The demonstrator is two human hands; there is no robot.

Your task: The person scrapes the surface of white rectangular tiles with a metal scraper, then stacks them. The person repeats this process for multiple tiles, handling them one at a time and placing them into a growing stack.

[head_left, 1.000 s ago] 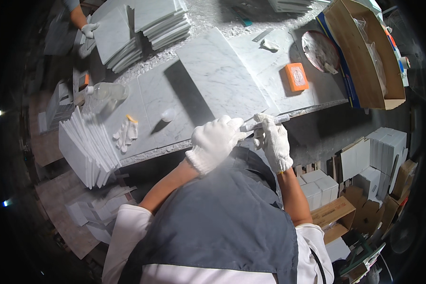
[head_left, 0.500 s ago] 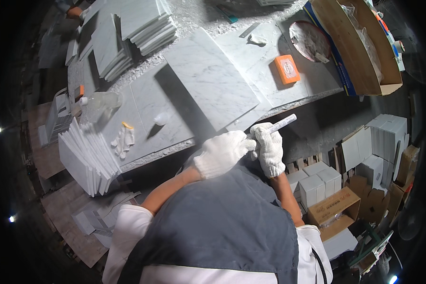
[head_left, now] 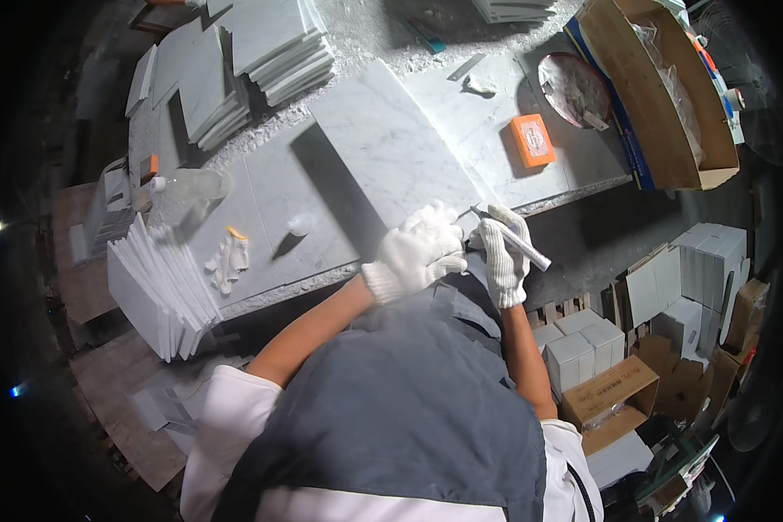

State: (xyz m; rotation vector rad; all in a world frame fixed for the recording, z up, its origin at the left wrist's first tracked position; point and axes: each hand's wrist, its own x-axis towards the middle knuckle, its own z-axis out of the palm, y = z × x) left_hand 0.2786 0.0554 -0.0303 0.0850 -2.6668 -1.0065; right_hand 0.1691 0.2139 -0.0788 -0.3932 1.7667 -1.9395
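Pen [head_left: 529,248] has swung, tip toward slab [head_left: 387,130]. Right hand [head_left: 502,257] grips it; left hand [head_left: 418,250], at slab's near edge, grasp indeterminable. Judged: pen-readying step; steady tip required next.

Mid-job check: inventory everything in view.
Marker pen: one, white, held right of centre
Marble tile: one, veined white, centre
Tile stacks: several, white, left and top
Small box: one, orange, right of tile
Long carton: one, brown and blue, upper right
Round dish: one, red-rimmed, beside long carton
Bottle: one, clear, left
Loose glove: one, white, yellow-cuffed, left
Hand tool: one, teal, top
Boxes: several, white and brown, lower right
Left grip: one, white-gloved, by tile's near edge
Right grip: one, white-gloved, around marker pen
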